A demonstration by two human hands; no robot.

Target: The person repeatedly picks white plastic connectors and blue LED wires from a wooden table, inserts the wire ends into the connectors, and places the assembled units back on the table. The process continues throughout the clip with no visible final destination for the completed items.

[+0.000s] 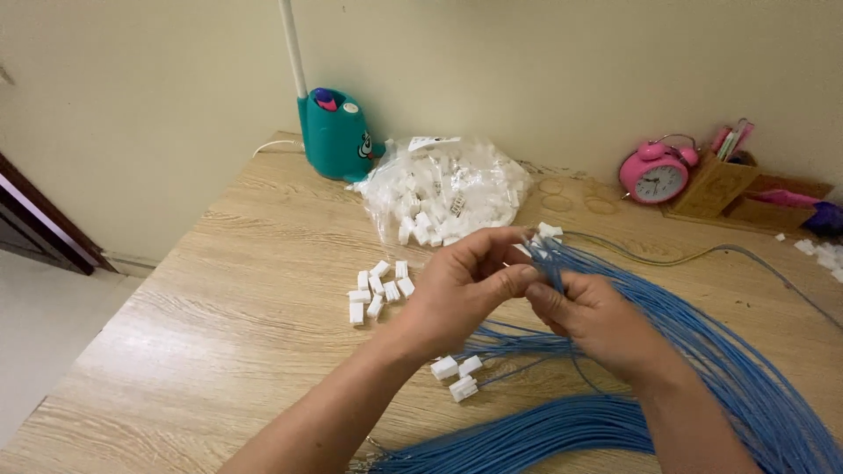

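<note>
Head camera looked down on a wooden bench where both hands met above the middle. The left hand was pinched shut, thumb and forefinger closed on something small at the wire ends (most likely a white connector, though the fingers hid it). The right hand was clenched around a few blue wires, holding their tips up against the left fingertips so the two could be worked together. The rest of the blue bundle swept in a loop from the right hand across the bench's right side and back along the near edge, lying loose, out of the way. Just below the hands lay three finished white connectors with wires attached. A small cluster of loose white connectors sat just left of the left hand, within easy reach, and behind it a clear bag of connectors held the stock. A teal lamp base and a pink alarm clock stood at the back by the wall, well apart from the work.
</note>
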